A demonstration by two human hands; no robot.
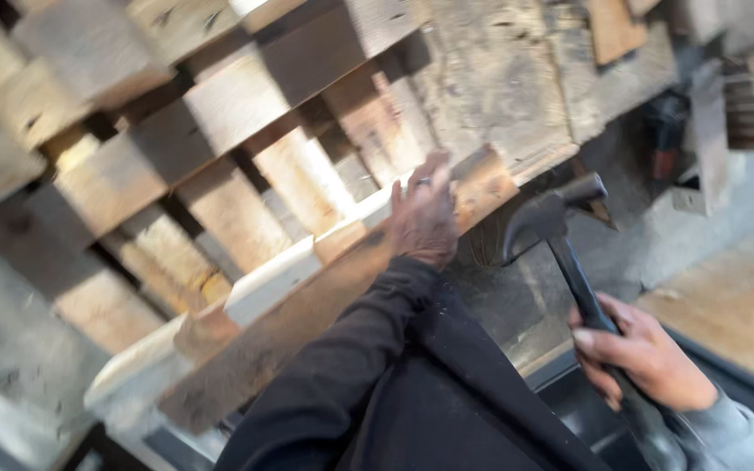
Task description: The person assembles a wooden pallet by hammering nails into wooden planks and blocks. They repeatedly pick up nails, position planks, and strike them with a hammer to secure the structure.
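Note:
My left hand (425,216), in a dark sleeve, lies flat with fingers stretched out on the near edge plank (325,301) of a worn wooden pallet (220,113). It presses on the wood without gripping it. My right hand (643,353), in a grey sleeve, is closed around the handle of a black claw hammer. The hammer head (551,218) hovers just right of my left hand, close to the plank's end. The picture is blurred by motion.
The pallet's slats and blocks fill the upper left. A pale wooden strip (277,277) lies along the near plank. Grey concrete floor (700,227) shows on the right, with a flat plywood sheet (743,301), scrap boards and a dark tool (665,131) behind.

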